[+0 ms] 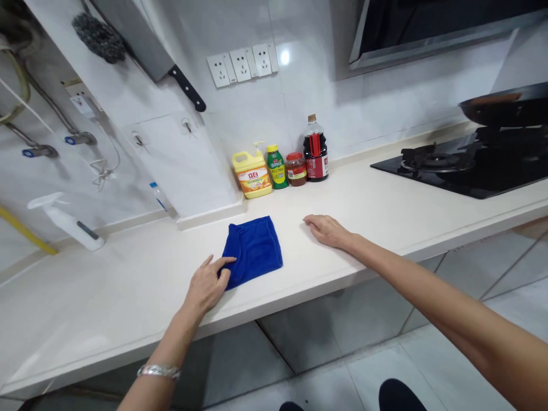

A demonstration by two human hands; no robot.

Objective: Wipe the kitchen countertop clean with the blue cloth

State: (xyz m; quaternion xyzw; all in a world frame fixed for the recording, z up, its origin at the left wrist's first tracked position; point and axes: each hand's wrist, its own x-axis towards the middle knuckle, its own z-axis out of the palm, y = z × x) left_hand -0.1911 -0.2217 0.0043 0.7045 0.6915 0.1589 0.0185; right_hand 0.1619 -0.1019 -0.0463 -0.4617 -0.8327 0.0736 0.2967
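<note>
A folded blue cloth [255, 249] lies on the pale kitchen counter [377, 211]. My left hand [208, 284] rests at the cloth's near-left corner, fingers stretched out, fingertips touching the fabric. It holds nothing. A silver bracelet sits on that wrist. My right hand [326, 229] lies flat on the bare counter a short way to the right of the cloth, fingers extended, not touching it.
Against the back wall stand a yellow detergent jug [252, 174], a green bottle [277, 166], a red-lidded jar [295, 169] and a dark sauce bottle [315, 149]. A white spray bottle [66, 221] lies at left. A gas hob [462, 162] with a pan [505, 107] is at right. A cleaver [145, 48] hangs on the wall.
</note>
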